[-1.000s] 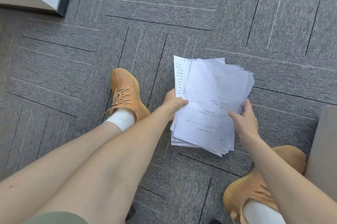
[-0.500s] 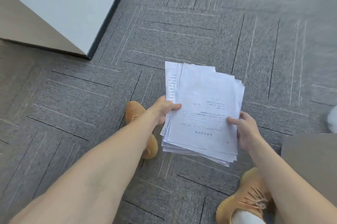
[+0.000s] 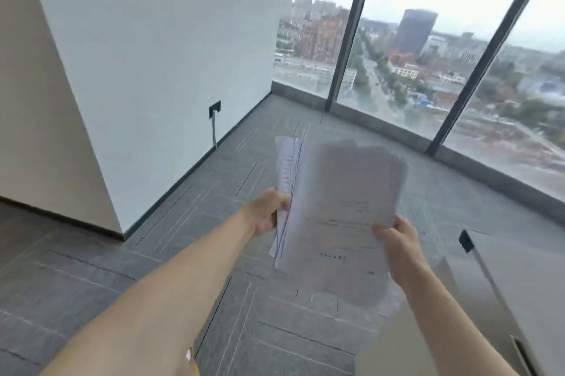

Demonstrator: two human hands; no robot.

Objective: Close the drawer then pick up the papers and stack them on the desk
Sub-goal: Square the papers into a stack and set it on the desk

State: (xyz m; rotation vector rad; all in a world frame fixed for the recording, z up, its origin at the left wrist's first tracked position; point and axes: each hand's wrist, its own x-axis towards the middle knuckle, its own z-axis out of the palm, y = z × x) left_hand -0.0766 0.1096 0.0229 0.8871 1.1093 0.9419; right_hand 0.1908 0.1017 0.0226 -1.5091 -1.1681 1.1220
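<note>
The papers are motion-blurred, their print unreadable, and the lower sheets fade into the carpet. The left hand clamps the stack's left edge; its fingers are hidden behind the sheets, only the thumb showing on top. The right hand pinches the right edge, thumb on the front, fingers behind. Just right of that hand, a pale desk is cut off by the frame.

Open carpet floor fills the middle of the frame. A white wall blocks the upper left, windows the upper right. A pale desk stands at the lower right edge.
</note>
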